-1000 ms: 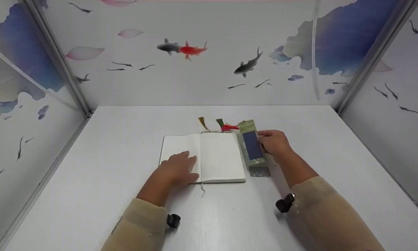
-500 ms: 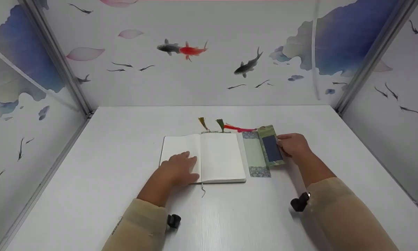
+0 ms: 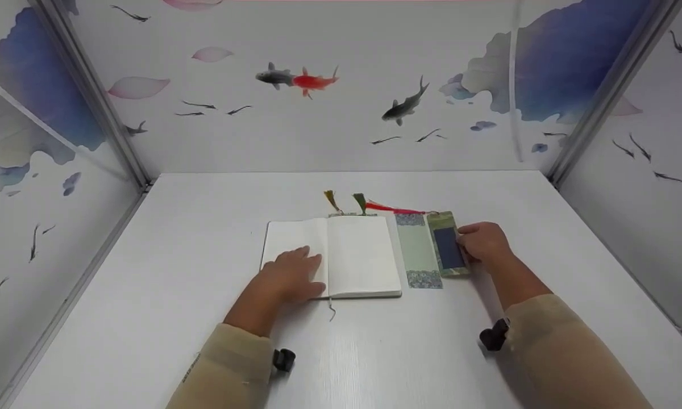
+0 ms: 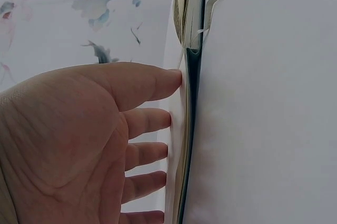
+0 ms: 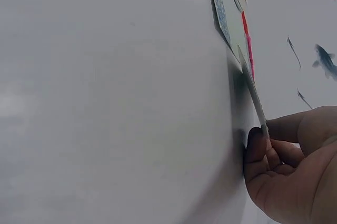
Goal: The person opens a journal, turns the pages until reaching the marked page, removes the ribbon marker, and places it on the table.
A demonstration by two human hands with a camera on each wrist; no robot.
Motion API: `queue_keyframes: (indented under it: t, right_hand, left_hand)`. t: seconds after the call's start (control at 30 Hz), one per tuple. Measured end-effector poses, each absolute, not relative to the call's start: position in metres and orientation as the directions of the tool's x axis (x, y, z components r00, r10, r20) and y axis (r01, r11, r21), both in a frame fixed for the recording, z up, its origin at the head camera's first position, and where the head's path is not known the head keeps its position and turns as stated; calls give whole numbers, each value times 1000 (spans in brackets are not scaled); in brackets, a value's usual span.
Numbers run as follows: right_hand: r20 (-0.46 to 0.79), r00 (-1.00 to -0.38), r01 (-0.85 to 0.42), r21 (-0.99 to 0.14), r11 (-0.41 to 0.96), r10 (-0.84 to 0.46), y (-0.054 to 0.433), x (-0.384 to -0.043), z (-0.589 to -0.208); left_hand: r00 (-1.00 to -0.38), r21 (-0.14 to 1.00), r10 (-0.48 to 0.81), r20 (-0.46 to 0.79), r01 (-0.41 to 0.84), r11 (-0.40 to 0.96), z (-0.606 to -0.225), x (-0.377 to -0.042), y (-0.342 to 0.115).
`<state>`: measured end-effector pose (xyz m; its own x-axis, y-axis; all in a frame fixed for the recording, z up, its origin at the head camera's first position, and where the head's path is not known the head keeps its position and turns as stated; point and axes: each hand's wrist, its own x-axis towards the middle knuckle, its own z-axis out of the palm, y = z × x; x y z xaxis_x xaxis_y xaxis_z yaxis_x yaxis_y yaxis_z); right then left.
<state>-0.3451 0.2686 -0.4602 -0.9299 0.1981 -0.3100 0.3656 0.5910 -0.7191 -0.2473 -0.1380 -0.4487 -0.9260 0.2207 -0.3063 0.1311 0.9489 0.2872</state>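
Observation:
An open notebook (image 3: 364, 255) with blank pages lies mid-table. My left hand (image 3: 290, 275) rests spread on its left page; in the left wrist view the straight fingertips (image 4: 147, 121) press the paper. Right of the notebook lies a pale green bookmark (image 3: 418, 250) with patterned ends. My right hand (image 3: 485, 243) pinches the right edge of a green bookmark (image 3: 448, 244) with a dark blue panel, its red tassel (image 3: 392, 209) trailing left. In the right wrist view this bookmark (image 5: 254, 95) shows edge-on between thumb and fingers, tilted over the table.
Yellow (image 3: 331, 200) and dark green (image 3: 360, 202) tassels stick out beyond the notebook's far edge, by a patterned strip mostly hidden under it. A ribbon (image 3: 332, 311) hangs from the notebook's near edge. Printed panels wall the white table (image 3: 341, 363) at back and sides.
My right hand has moved right and slightly nearer with the blue-panelled bookmark, uncovering the pale green one; the red tassel has stretched out. My left hand has stayed on the page.

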Motion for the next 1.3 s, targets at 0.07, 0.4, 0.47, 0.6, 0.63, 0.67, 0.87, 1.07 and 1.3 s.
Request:
queue_keyframes:
  t: [0.07,0.4,0.47,0.6,0.63,0.67,0.87,1.07,1.3]
  right_hand:
    - [-309,-930,364,-720,591,197,268,-345,-460]
    - [-235,-959,284,-739,611,161,259,-338,-455]
    - [-227,-961,276,-758,591,158,254,-337,-455]
    - [-220,-963,268,-771,577,153,242,-334,-453]
    - [-218,-965,262,-772,579,147,239,-333,-453]
    - [-214,-967,256,-773,581,140,235,-332,-452]
    - [-193,-978,205,-780,591,85,213,-322,-447]
    - [-169,-985,156,-751,641,41,191,-314,-446]
    - [-161,-987,104,-747,657,-27,167,-303,-446]
  left_hand:
    - [-926,288,220,-306,130,949,-448,-247,-138]
    - [-924,282,223,-311,135,950,-450,-248,-139]
    - [-924,273,223,-310,138,952,-452,-249,-139]
    - [-925,268,218,-312,134,954,-455,-249,-139]
    - [-925,267,217,-313,134,954,-455,-249,-138]
    - [-925,269,216,-312,133,954,-454,-249,-138]
    - [-927,268,213,-309,130,955,-452,-249,-139]
    - [-925,275,212,-314,125,953,-450,-247,-138]
    - [-924,283,208,-320,116,952,-448,-246,-138]
